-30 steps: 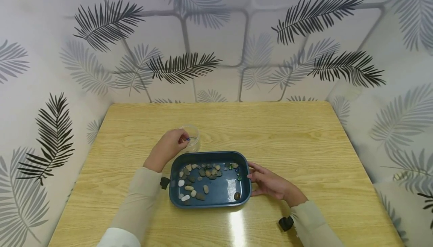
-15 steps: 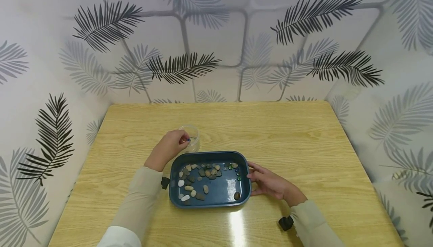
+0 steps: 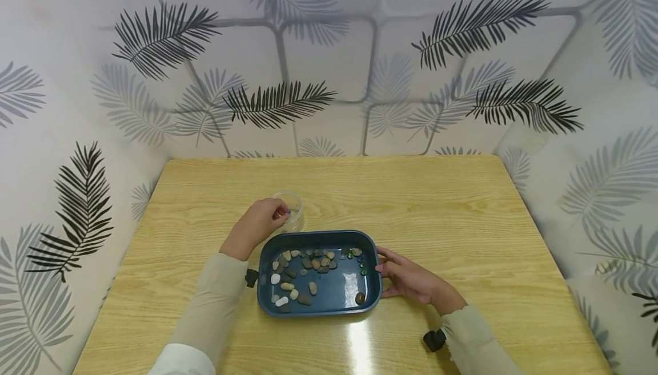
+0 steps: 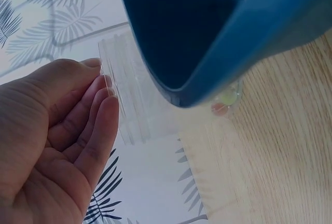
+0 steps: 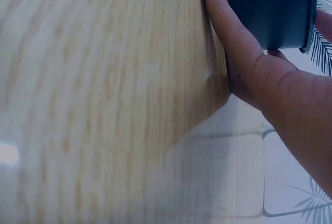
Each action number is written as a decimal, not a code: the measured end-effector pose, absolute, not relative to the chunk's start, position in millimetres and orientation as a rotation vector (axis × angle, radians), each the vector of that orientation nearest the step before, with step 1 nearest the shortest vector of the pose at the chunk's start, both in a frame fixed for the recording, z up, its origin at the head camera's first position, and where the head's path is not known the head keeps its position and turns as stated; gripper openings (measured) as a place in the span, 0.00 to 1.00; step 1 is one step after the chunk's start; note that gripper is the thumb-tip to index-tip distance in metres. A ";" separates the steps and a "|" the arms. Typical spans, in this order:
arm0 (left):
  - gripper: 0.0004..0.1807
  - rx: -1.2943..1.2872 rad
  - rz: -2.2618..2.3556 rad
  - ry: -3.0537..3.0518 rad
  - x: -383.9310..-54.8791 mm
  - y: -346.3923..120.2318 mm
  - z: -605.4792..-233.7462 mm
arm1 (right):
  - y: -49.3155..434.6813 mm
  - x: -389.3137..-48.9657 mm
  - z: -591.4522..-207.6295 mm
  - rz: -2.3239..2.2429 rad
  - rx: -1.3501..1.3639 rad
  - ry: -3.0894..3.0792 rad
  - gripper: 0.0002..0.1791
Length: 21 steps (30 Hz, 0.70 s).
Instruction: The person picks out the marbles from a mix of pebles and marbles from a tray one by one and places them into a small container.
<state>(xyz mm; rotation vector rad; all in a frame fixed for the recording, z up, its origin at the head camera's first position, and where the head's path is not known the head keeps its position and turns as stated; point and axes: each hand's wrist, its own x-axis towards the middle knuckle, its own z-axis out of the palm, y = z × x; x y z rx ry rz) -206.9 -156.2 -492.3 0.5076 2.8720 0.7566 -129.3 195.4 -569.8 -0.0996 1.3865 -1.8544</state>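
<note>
Fingers curled, my left hand [image 3: 255, 222] overhangs a clear jar [image 3: 296, 222], grip unclear; fingers apart, my right hand [image 3: 412, 278] touches a blue tray [image 3: 331, 296].

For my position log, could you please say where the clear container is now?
In the head view, the clear container stands left of centre on the table, behind the blue tray, by the left hand.

walls [image 3: 329, 61]: pale grey, dark leaf print | table [image 3: 437, 204]: light wood grain, glare [image 3: 360, 346]
</note>
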 end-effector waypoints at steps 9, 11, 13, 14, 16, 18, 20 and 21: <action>0.10 0.509 0.768 2.872 -206.2 -155.2 -491.2 | 195.2 -129.1 -571.8 -1.851 -0.084 1.393 0.34; 0.10 0.517 0.778 2.875 -205.2 -153.6 -489.1 | 195.2 -129.0 -571.5 -1.853 -0.091 1.392 0.34; 0.10 0.528 0.789 2.874 -203.9 -151.4 -487.2 | 195.2 -128.8 -571.1 -1.856 -0.100 1.387 0.34; 0.09 0.533 0.794 2.872 -203.3 -150.4 -486.6 | 195.2 -128.8 -571.0 -1.858 -0.104 1.386 0.34; 0.09 0.541 0.802 2.868 -202.0 -147.7 -485.3 | 195.3 -128.8 -570.8 -1.859 -0.108 1.385 0.35; 0.09 0.542 0.804 2.866 -200.5 -144.8 -484.3 | 195.3 -128.7 -570.7 -1.859 -0.107 1.386 0.35; 0.09 0.562 0.806 2.867 -199.3 -141.5 -483.4 | 195.3 -128.8 -570.7 -1.859 -0.105 1.390 0.35; 0.08 0.574 0.808 2.868 -198.7 -139.7 -482.9 | 195.3 -128.7 -570.6 -1.858 -0.103 1.392 0.35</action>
